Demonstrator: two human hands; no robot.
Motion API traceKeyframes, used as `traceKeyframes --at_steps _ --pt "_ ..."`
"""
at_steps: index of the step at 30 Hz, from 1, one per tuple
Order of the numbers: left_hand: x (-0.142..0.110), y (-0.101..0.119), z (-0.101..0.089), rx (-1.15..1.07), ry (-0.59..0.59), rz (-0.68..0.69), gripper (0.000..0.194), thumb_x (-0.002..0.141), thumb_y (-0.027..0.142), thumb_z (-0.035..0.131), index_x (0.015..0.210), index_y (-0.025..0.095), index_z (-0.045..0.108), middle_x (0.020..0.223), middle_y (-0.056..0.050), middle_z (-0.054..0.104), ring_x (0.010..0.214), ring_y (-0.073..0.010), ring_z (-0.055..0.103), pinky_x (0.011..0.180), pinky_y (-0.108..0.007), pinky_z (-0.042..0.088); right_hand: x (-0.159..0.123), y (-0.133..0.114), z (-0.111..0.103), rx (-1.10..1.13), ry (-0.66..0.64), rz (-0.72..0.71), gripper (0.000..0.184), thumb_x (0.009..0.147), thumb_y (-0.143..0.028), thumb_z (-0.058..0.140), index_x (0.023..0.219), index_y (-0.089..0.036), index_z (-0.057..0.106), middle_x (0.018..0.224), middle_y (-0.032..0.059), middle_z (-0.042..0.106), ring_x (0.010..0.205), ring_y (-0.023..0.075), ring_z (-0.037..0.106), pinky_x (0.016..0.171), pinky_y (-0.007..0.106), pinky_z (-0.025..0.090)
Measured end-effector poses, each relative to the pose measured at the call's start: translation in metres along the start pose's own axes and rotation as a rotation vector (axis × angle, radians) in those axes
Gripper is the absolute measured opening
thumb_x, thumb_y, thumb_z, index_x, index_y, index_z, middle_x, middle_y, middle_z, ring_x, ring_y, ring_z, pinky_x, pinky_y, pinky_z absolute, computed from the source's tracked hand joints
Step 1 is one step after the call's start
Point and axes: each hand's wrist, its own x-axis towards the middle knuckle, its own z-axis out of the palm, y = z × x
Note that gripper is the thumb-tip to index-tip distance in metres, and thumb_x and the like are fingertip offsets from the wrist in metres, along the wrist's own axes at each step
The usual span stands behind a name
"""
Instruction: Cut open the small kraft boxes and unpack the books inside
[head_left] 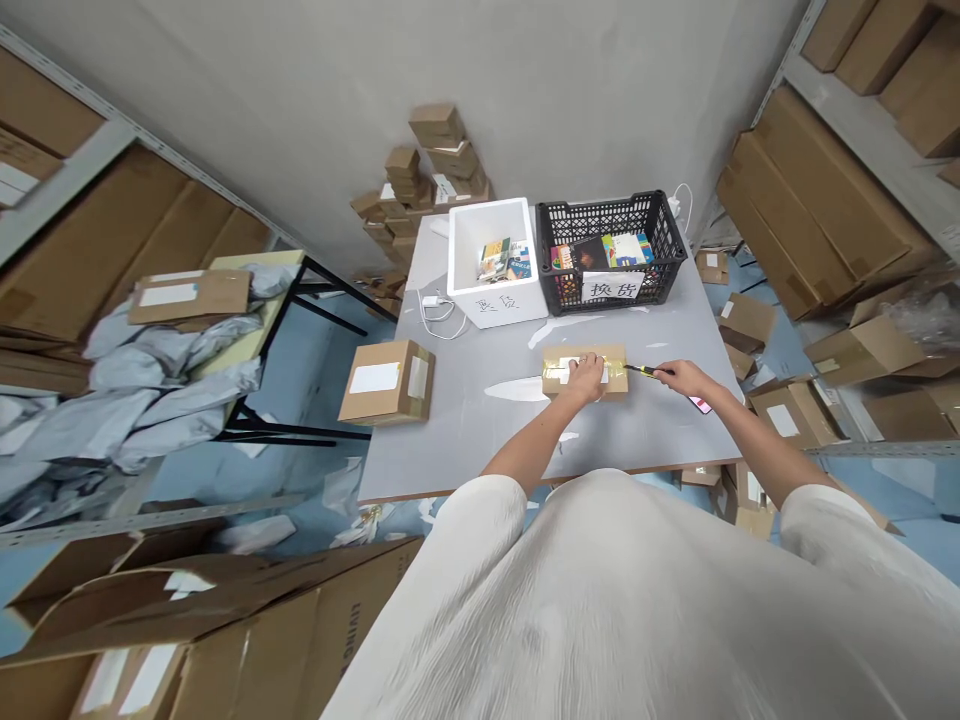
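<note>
A small brown cardboard box (553, 372) lies on the grey table in front of me, with clear tape and a white label on its top. My left hand (586, 378) rests on that top, fingers spread and pressing down across the label. In my right hand (684, 378) is a black and yellow utility knife (642, 370), gripped by its handle and pointing left. Its tip meets the right end of the box; whether the blade has gone into the tape I cannot tell. A phone (700, 404) lies just under my right wrist.
Behind the box stand a white foam bin (499, 308) and a black plastic crate (555, 296), both holding books. A larger taped carton (384, 405) sits on the table's left edge. Stacked boxes (437, 125) lean by the wall. Grey parcels (176, 400) fill the left side.
</note>
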Motion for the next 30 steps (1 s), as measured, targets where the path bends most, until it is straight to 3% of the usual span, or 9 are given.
traceKeyframes --at_steps 9,12,17,24,27,30 --pt "-0.003 0.001 0.008 0.072 0.070 0.048 0.068 0.086 0.030 0.087 0.144 0.023 0.052 0.150 -0.018 0.060 0.148 -0.0399 0.052 0.126 -0.056 0.028 0.009 0.001 -0.010 0.010 -0.051 0.024 0.043 0.103 -0.058 0.058 0.109 -0.021 0.080 0.085 0.0043 0.079 0.069 0.0197 0.069 0.068 0.028 0.048" --pt "-0.006 0.000 0.010 0.081 0.100 0.071 0.061 0.087 0.028 0.085 0.141 0.022 0.055 0.147 -0.018 0.061 0.146 -0.0393 0.055 0.130 -0.058 0.025 0.014 -0.002 -0.019 -0.076 -0.101 -0.043 0.040 0.102 -0.054 0.061 0.114 -0.021 0.080 0.081 0.0033 0.077 0.069 0.0196 0.069 0.069 0.028 0.045" --pt "-0.009 -0.001 0.018 0.079 0.137 0.098 0.066 0.087 0.027 0.085 0.144 0.022 0.054 0.146 -0.019 0.062 0.147 -0.0399 0.055 0.134 -0.063 0.020 0.028 -0.011 -0.030 -0.279 -0.146 -0.151 0.038 0.103 -0.050 0.061 0.119 -0.023 0.083 0.089 0.0057 0.080 0.080 0.0224 0.069 0.071 0.031 0.041" --pt "-0.006 -0.003 0.026 0.123 0.166 0.128 0.069 0.088 0.028 0.084 0.150 0.021 0.052 0.144 -0.018 0.062 0.141 -0.0372 0.060 0.137 -0.061 0.020 0.061 -0.036 -0.033 -0.641 -0.213 -0.157 0.033 0.108 -0.038 0.054 0.124 -0.027 0.081 0.115 0.0132 0.083 0.103 0.0304 0.073 0.083 0.036 0.045" --pt "-0.006 -0.004 0.028 0.125 0.174 0.124 0.074 0.086 0.031 0.087 0.151 0.021 0.052 0.145 -0.018 0.062 0.142 -0.0381 0.059 0.137 -0.061 0.021 0.071 -0.044 -0.029 -0.708 -0.227 -0.175 0.032 0.108 -0.032 0.052 0.125 -0.028 0.080 0.121 0.0143 0.082 0.112 0.0320 0.074 0.095 0.040 0.046" --pt "-0.007 -0.004 0.029 0.121 0.177 0.129 0.075 0.085 0.032 0.089 0.150 0.022 0.052 0.145 -0.017 0.062 0.141 -0.0384 0.059 0.136 -0.063 0.022 0.075 -0.043 -0.028 -0.694 -0.290 -0.136 0.031 0.107 -0.032 0.055 0.127 -0.028 0.078 0.123 0.0137 0.082 0.112 0.0318 0.074 0.095 0.040 0.047"
